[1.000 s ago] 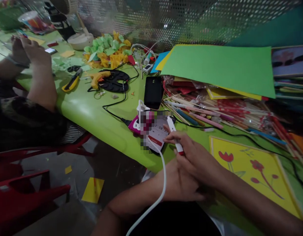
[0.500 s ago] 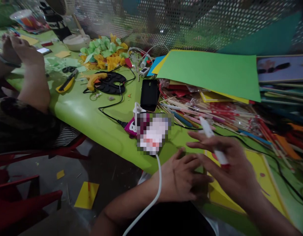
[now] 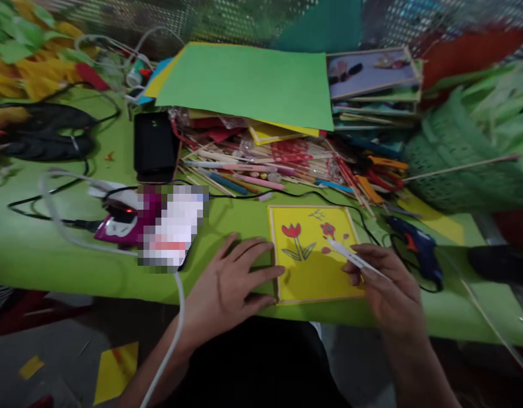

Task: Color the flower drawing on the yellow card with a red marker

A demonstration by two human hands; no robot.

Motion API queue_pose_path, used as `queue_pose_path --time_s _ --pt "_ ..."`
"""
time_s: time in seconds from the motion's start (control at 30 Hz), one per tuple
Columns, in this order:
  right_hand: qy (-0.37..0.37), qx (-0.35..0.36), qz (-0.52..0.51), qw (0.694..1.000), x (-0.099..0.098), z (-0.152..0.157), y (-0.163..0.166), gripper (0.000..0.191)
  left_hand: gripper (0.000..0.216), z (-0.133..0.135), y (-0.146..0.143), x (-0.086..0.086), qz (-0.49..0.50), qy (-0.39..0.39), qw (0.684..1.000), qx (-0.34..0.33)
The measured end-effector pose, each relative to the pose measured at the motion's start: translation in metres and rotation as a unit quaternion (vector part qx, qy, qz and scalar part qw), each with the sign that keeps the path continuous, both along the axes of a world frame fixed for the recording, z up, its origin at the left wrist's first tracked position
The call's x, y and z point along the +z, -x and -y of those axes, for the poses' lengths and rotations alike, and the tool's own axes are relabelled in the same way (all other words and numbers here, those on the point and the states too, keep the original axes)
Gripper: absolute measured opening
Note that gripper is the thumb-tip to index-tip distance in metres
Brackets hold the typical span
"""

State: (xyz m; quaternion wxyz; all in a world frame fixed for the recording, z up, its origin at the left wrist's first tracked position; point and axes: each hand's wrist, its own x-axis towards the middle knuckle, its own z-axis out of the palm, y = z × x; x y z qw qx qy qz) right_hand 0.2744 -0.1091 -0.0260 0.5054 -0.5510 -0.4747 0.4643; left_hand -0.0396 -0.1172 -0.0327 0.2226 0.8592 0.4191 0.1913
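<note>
**Yellow card (image 3: 312, 255) steadied at the counter's near edge, pen tip over its flowers**

The yellow card, painted with red flowers and framed in thin strips, lies flat on the green counter (image 3: 52, 255) right in front of the person. The left hand (image 3: 231, 283) rests palm down with its fingers spread wide, holding nothing. Its fingertips touch the card's left border, probably so the card cannot slide. The right hand (image 3: 388, 289) is closed around a white pen (image 3: 354, 258) in a writing grip. The pen is tilted low, with its tip just beside the smaller red flower, which suits fine marks. A blue glue gun (image 3: 418, 249) lies just right of the card, near that hand. A heap of sticks (image 3: 278, 164) sits behind, under a green sheet (image 3: 253, 82).
</note>
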Motion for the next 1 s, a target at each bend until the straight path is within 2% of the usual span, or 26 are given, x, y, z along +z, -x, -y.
queue_pose_path --time_s 0.23,0.53,1.0 --pt "0.039 0.012 0.060 0.997 -0.011 0.003 -0.013 0.018 0.045 -0.003 -0.002 0.002 -0.031 -0.009 0.999 0.008" --pt "0.058 0.059 0.162 0.983 0.001 -0.001 -0.001 0.009 0.044 -0.005 -0.005 0.007 -0.039 0.001 0.999 0.014" --pt "0.059 0.073 0.214 0.972 0.002 0.000 0.002 0.003 0.044 -0.006 -0.004 0.008 -0.045 -0.005 0.999 0.004"
